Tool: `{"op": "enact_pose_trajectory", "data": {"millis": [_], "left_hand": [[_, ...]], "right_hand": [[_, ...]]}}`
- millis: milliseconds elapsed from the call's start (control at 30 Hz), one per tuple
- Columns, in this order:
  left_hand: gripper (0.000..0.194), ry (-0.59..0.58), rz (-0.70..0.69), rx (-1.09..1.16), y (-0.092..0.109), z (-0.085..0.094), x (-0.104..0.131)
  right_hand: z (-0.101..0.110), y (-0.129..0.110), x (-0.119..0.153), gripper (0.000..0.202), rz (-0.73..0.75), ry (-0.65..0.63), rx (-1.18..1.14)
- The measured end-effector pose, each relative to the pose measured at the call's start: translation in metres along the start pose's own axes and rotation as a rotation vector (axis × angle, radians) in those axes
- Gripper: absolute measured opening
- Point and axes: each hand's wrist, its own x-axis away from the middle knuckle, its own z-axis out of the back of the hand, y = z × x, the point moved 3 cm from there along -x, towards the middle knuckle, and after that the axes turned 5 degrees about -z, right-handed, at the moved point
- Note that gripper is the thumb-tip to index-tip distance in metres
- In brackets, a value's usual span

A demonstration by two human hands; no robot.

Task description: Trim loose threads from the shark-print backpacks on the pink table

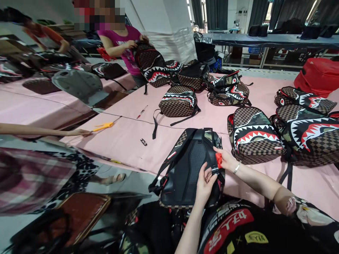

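Note:
A black backpack (182,169) lies back side up on the pink table, its padded panel and straps showing. My right hand (223,158), with a bracelet at the wrist, is closed on a small red item (219,160) at the backpack's right edge. Just below and to the left of it, my left hand (206,180) is at the strap near a dark buckle (215,170). Its fingers are curled around the strap's edge, and what lies between them is too small to make out.
Shark-mouth backpacks (255,137) stand to the right and others (178,100) further back on the pink table (122,141). A person's hand (82,132) at the left holds orange scissors (104,126). Another person (119,46) handles a backpack behind. A brown chair (82,215) stands lower left.

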Motion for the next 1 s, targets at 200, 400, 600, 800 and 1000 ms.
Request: {"op": "enact_pose_trajectory", "data": {"millis": [200,400,600,800,1000], "left_hand": [[0.064,0.144,-0.072,0.045,0.007,-0.022,0.010],[0.044,0.155,-0.048,-0.037,0.004,-0.020,0.015],[0.040,0.177,0.081,-0.154,0.004,-0.027,0.015],[0.032,0.339,0.100,-0.287,-0.004,-0.018,0.010],[0.029,0.511,0.018,-0.222,-0.020,-0.010,0.013]], "right_hand": [[0.022,-0.009,0.017,0.044,0.363,0.142,0.469],[0.048,0.010,0.041,0.054,0.197,-0.008,0.730],[0.053,0.030,0.043,0.042,0.328,0.081,0.963],[0.050,0.033,0.047,0.038,0.242,-0.004,1.002],[0.053,0.006,0.061,0.033,0.526,0.142,1.327]]}}
